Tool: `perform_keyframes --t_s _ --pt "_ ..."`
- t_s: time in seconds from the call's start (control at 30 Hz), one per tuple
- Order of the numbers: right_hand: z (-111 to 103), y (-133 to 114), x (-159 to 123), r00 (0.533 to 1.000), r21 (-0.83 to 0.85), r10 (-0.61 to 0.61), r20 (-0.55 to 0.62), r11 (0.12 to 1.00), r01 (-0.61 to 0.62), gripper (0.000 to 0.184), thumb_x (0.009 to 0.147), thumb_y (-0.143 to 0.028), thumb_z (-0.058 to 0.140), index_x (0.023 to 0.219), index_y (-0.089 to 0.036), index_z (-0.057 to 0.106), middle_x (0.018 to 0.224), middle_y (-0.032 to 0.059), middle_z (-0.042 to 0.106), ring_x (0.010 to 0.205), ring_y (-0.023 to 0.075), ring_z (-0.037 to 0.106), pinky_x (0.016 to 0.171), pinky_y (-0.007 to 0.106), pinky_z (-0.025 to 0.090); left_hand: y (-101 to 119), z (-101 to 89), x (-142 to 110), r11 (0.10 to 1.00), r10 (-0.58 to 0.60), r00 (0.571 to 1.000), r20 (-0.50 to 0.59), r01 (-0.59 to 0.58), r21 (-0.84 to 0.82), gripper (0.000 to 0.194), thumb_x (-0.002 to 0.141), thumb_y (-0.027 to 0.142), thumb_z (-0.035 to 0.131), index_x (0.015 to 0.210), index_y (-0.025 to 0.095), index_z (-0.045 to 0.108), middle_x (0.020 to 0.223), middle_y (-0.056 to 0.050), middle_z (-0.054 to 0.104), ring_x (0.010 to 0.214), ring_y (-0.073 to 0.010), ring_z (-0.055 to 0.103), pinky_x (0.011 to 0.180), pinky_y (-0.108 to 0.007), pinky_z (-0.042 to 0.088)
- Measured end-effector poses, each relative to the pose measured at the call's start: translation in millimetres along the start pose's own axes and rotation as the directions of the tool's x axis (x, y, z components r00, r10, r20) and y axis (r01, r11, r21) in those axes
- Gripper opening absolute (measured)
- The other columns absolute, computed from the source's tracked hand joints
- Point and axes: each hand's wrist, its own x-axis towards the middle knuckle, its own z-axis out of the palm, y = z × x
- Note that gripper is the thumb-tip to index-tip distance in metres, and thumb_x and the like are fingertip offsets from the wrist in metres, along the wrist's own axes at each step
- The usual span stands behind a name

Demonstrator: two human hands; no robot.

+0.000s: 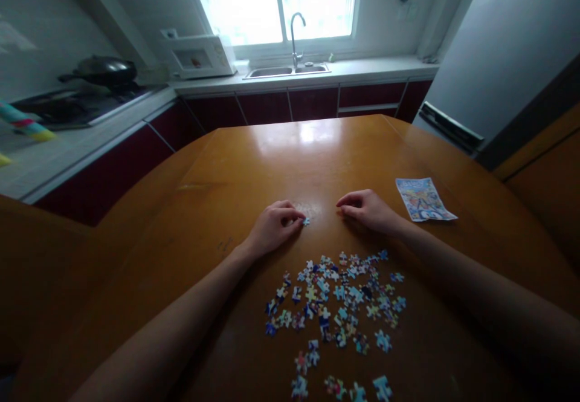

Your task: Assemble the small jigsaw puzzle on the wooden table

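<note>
My left hand (274, 226) rests on the wooden table (217, 190), its thumb and forefinger closed on a small light-blue jigsaw piece (307, 222) that lies at the fingertips. To the right, my right hand (370, 210) hovers or rests at about the same distance, thumb and fingers brought together. Whether a piece is between those fingertips is too small to tell. Nearer to me, many loose jigsaw pieces (339, 293) in blue, white, yellow and pink are spread over the tabletop. A creased printed picture sheet (425, 200) lies beyond my right forearm.
Beyond the table runs a counter with a sink (270, 72), a tap (293, 39) and a white microwave (199, 57). A dark pan (106, 71) sits on the stove at left. A large grey fridge (507, 45) stands at right.
</note>
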Motion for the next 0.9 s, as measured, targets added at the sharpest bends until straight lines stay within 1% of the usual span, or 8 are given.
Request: perform_keyframes --t_s 0.1,0.17,0.27,0.4,0.47,0.57,0.7,0.9 --pt "7 -13 -12 0.997 -0.003 0.022 0.077 1.0 -0.021 0.016 0.08 -0.018 0.066 0.092 -0.011 0.076 0.077 0.0088 0.074 0.068 0.0162 0.064 0.062 0.027 0.049 -1 -0.2 0 1.0 0.004 1.0 0.005 -0.004 -0.009 0.014 0.09 0.028 0.067 0.093 0.022 0.078 0.087 -0.005 0.067 0.079 -0.0166 0.059 0.069 -0.028 0.047" --pt "15 -25 -24 0.99 -0.038 -0.002 0.141 0.999 0.008 0.013 0.08 -0.015 0.066 0.088 -0.013 0.076 0.073 0.0069 0.072 0.064 0.0145 0.061 0.059 0.026 0.047 -2 0.3 0 1.0 0.005 1.0 0.001 -0.005 -0.01 0.012 0.089 0.028 0.068 0.092 0.023 0.079 0.087 -0.005 0.067 0.08 -0.0167 0.059 0.069 -0.028 0.047" --pt "27 -45 -44 0.969 -0.144 -0.082 0.234 0.982 0.118 0.014 0.079 -0.013 0.064 0.085 -0.017 0.077 0.075 0.0044 0.071 0.063 0.0129 0.059 0.059 0.025 0.045 -4 1.8 0 1.0 0.021 1.0 -0.005 -0.021 -0.01 0.011 0.088 0.027 0.069 0.092 0.024 0.079 0.087 -0.004 0.067 0.081 -0.0167 0.059 0.071 -0.028 0.047" --pt "34 -64 -61 0.927 -0.256 -0.158 0.339 0.933 0.253 0.021 0.08 -0.011 0.062 0.087 -0.022 0.079 0.088 0.0046 0.072 0.073 0.0134 0.062 0.068 0.026 0.044 -6 2.8 0 0.999 0.035 0.999 -0.014 -0.036 -0.01 0.01 0.088 0.029 0.071 0.092 0.026 0.08 0.086 -0.003 0.066 0.081 -0.0167 0.059 0.073 -0.029 0.046" --pt "35 -68 -65 0.913 -0.291 -0.167 0.372 0.913 0.286 0.021 0.081 -0.012 0.063 0.09 -0.023 0.079 0.092 0.0048 0.072 0.076 0.0139 0.062 0.068 0.026 0.043 -6 2.4 0 0.999 0.037 0.999 -0.003 -0.037 -0.016 0.011 0.089 0.031 0.071 0.093 0.027 0.08 0.087 -0.003 0.066 0.083 -0.0172 0.059 0.074 -0.029 0.047" --pt "37 -70 -68 0.896 -0.341 -0.17 0.41 0.883 0.324 0.018 0.081 -0.013 0.065 0.088 -0.024 0.078 0.091 0.0048 0.07 0.076 0.0147 0.06 0.067 0.027 0.04 -5 1.3 0 0.999 0.038 0.999 0.014 -0.037 -0.018 0.013 0.09 0.035 0.07 0.094 0.027 0.08 0.087 -0.004 0.067 0.084 -0.0179 0.059 0.075 -0.03 0.047" --pt "42 -72 -73 0.87 -0.34 -0.189 0.456 0.866 0.366 0.014 0.08 -0.012 0.066 0.084 -0.022 0.076 0.088 0.0047 0.068 0.078 0.0159 0.06 0.068 0.028 0.039 -4 0.4 0 1.0 0.027 1.0 0.016 -0.027 -0.01 0.013 0.088 0.035 0.072 0.094 0.027 0.081 0.086 -0.004 0.067 0.082 -0.0181 0.059 0.073 -0.03 0.047" --pt "49 -73 -77 0.866 -0.39 -0.177 0.468 0.838 0.382 0.012 0.08 -0.01 0.061 0.078 -0.019 0.069 0.085 0.0056 0.066 0.078 0.0167 0.057 0.065 0.029 0.036 -2 -0.3 1 1.0 0.023 1.0 0.018 -0.022 -0.014 0.012 0.086 0.034 0.073 0.093 0.027 0.081 0.085 -0.004 0.066 0.082 -0.0183 0.059 0.072 -0.03 0.047"
